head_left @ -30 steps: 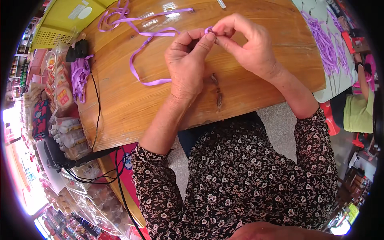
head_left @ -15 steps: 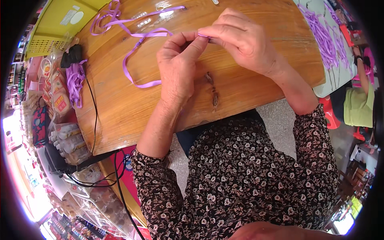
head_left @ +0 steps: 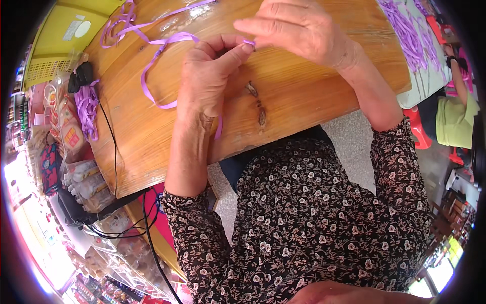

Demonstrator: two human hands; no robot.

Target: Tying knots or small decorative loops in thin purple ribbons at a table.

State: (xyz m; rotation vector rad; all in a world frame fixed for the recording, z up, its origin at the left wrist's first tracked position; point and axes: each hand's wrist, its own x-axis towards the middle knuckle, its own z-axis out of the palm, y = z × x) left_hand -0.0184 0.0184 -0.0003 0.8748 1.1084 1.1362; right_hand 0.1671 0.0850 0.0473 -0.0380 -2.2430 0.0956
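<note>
My left hand (head_left: 205, 76) is closed in a pinch, thumb against fingers, on a narrow purple ribbon (head_left: 152, 83). A small end of the ribbon shows above the thumb tip. From behind this hand the ribbon curves leftward over the wooden table, and a strip of it hangs beside the wrist. Just above and to the right is my right hand (head_left: 298, 33), its index finger stretched out to the left over the left fingertips. Its thumb is partly hidden, and nothing shows in its fingers.
The wooden table (head_left: 304, 96) has a yellow-green plastic basket (head_left: 48, 66) at far left. A purple ribbon bundle (head_left: 87, 109) hangs by the left edge near a black cable (head_left: 112, 137). More purple ribbons (head_left: 407, 43) lie on a white surface at right, where another person's arm (head_left: 458, 78) shows.
Both hands have shifted a little left in view. My right hand has lifted off the ribbon end, its index finger now straightened, while my left hand keeps its pinch.
</note>
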